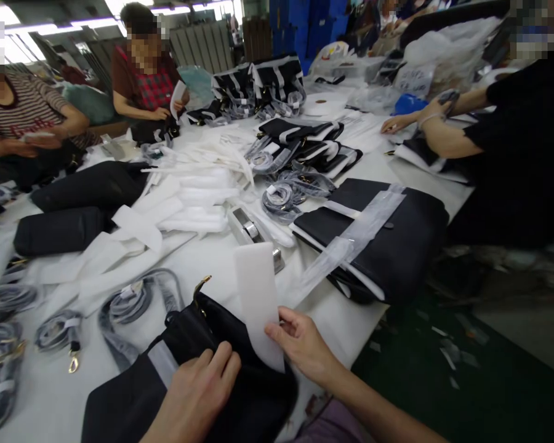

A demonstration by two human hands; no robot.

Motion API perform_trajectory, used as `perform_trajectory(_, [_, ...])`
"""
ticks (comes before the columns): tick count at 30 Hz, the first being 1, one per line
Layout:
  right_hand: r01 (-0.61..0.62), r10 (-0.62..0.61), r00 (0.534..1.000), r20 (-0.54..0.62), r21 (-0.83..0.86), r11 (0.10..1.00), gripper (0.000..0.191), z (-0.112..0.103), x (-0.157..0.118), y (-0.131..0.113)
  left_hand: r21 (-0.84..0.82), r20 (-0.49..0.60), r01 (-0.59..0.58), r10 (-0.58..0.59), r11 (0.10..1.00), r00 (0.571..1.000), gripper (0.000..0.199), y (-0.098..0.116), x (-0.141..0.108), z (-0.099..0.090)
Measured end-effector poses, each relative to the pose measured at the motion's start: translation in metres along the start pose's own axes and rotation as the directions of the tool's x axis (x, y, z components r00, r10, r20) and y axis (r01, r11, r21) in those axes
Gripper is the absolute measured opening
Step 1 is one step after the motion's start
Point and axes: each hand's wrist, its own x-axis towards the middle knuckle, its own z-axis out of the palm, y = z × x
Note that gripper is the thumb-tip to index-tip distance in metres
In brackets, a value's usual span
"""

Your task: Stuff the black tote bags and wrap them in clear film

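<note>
A black handbag [124, 394] lies on the near edge of the table, its mouth toward my right hand. My left hand [203, 381] is closed on the bag's upper edge, fingers curled over the black material. Between thumb and fingers, my right hand [300, 338] pinches a white foam strip [256, 295], which stands upright with its lower end at the bag's opening. A gold zipper pull [204, 282] sticks up from the bag's far end. Just behind the foam strip sits a metal tape dispenser [249, 227].
Wrapped straps [129, 304] lie coiled at left. White foam pieces [198, 197] are heaped mid-table. A larger black bag [397, 234] with clear wrap rests at the right edge, near a person in black [526, 135]. Two other people [150, 80] work across the table.
</note>
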Motion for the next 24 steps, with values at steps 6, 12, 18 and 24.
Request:
perform_trajectory(6, [0.036,0.012,0.993,0.118,-0.392,0.919,0.022,0.005,-0.002,0.004,-0.071,0.037,0.024,-0.022,0.997,0.999,0.03,0.0,0.006,-0.005])
perform_trajectory(12, [0.079,0.011,0.993,0.114,-0.747,0.66,0.028,0.008,-0.009,0.003,-0.129,0.043,0.017,-0.011,0.991,0.999,0.021,-0.002,0.01,-0.003])
perform_trajectory(18, [0.062,0.062,0.989,0.132,-0.765,0.642,0.024,0.012,-0.007,0.019,-0.104,-0.138,-0.101,0.087,0.989,0.987,0.011,-0.005,0.022,0.002])
perform_trajectory(24, [0.087,0.085,0.975,0.206,-0.703,0.706,0.016,0.0,-0.01,0.024,-0.099,-0.237,-0.211,0.183,0.973,0.954,0.018,-0.013,0.045,0.007])
